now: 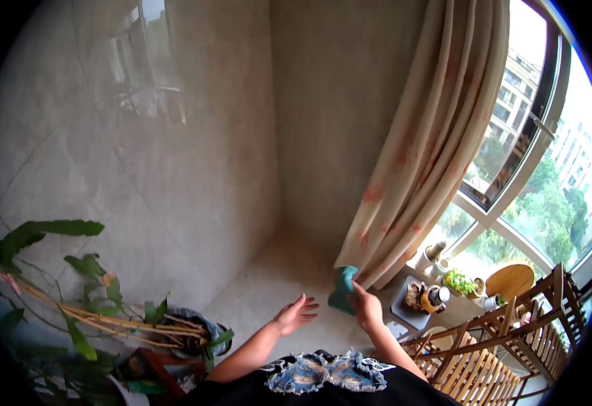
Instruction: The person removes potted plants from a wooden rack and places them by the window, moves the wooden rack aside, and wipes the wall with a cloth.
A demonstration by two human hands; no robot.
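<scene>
My right hand point(367, 306) is closed on a teal bottle-shaped thing point(341, 298), narrower near the top and wider at the bottom; its exact kind does not show. It hangs in front of the curtain's lower end, over the pale floor point(261, 283). To the left, my left hand point(297, 315) is held out with its fingers apart and nothing in it. A gap separates that hand from the teal thing.
A tall leafy plant in a pot point(218, 335) stands at left by the tiled wall. The long patterned curtain point(411, 162) hangs beside the window. Small potted plants point(459, 281) line the sill, near a grey tray point(404, 312) and slatted wooden racks point(475, 372) at right.
</scene>
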